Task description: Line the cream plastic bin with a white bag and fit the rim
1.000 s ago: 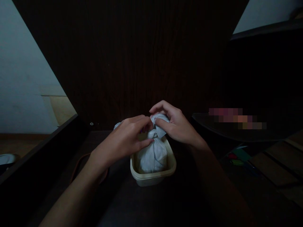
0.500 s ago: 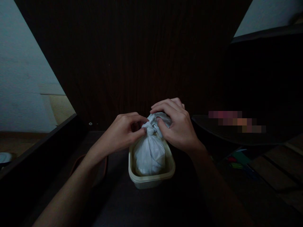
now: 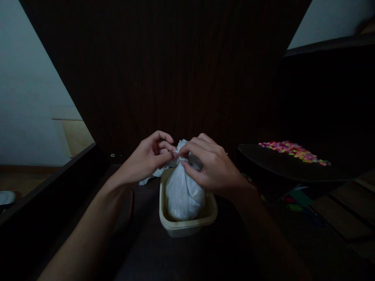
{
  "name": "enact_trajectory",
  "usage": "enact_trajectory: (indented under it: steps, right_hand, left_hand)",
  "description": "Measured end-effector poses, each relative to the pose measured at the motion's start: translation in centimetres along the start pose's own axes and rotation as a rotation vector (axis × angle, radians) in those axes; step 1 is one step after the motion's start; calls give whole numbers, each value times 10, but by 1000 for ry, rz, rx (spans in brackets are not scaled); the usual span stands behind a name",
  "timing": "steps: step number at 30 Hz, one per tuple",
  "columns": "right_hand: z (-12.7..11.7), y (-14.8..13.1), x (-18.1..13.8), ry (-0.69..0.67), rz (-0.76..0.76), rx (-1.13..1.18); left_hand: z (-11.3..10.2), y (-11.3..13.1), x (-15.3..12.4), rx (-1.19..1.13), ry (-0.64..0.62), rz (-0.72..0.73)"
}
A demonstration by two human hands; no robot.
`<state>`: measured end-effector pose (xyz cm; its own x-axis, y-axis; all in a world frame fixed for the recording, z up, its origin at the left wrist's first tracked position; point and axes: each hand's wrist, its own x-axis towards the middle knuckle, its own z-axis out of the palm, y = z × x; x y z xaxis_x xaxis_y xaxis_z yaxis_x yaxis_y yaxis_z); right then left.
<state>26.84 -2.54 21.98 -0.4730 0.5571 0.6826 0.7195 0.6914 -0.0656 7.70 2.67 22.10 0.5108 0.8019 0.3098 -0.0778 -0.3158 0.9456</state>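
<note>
A white plastic bag (image 3: 184, 193), full and knotted at the top, stands in a cream rectangular tub (image 3: 187, 225) on a dark surface. My left hand (image 3: 148, 158) pinches a loose end of the bag at its top left. My right hand (image 3: 209, 166) curls over the top of the bag from the right, fingertips pinching the knot. Both hands meet at the knot. A loose flap of the bag hangs below my left hand.
A tall dark wooden panel (image 3: 164, 70) rises right behind the tub. To the right a dark tray (image 3: 281, 164) carries several small bright beads (image 3: 293, 150). A dark rail (image 3: 49, 183) runs along the left. Coloured items (image 3: 295, 197) lie under the tray.
Both hands have shifted at the knot: the left hand has drawn a bag end out to the left, and the right hand has moved down over the bag's top.
</note>
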Motion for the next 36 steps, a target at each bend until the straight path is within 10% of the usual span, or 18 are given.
enact_trajectory:
  steps: [25, 36]
  right_hand:
    - [-1, 13, -3, -46, 131, 775]
    - [4, -12, 2, 97, 186, 136]
  left_hand:
    - [-4, -6, 4, -134, 5, -9]
    - [8, -6, 4, -56, 102, -82]
